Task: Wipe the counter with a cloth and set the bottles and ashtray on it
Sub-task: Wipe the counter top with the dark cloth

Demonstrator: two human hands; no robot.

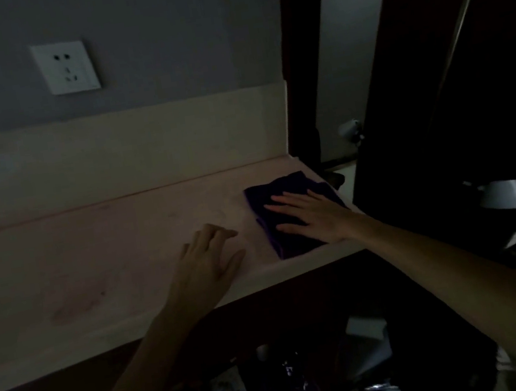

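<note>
Dark cloth (pixel 289 214) lies folded flat at the tabletop's (pixel 91 253) right end, near the front edge. Your right hand (pixel 313 217) presses on it, fingers spread, palm down, gripping nothing. Your left hand (pixel 206 263), at 9 o'clock of the cloth, rests loose and empty on bare tabletop. Wall socket (pixel 65 67) at 11 o'clock. Dim light.

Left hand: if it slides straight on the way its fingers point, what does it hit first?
Likely the dark cloth under the right hand. The left hand points up-right over bare counter; depth is uncertain.
</note>
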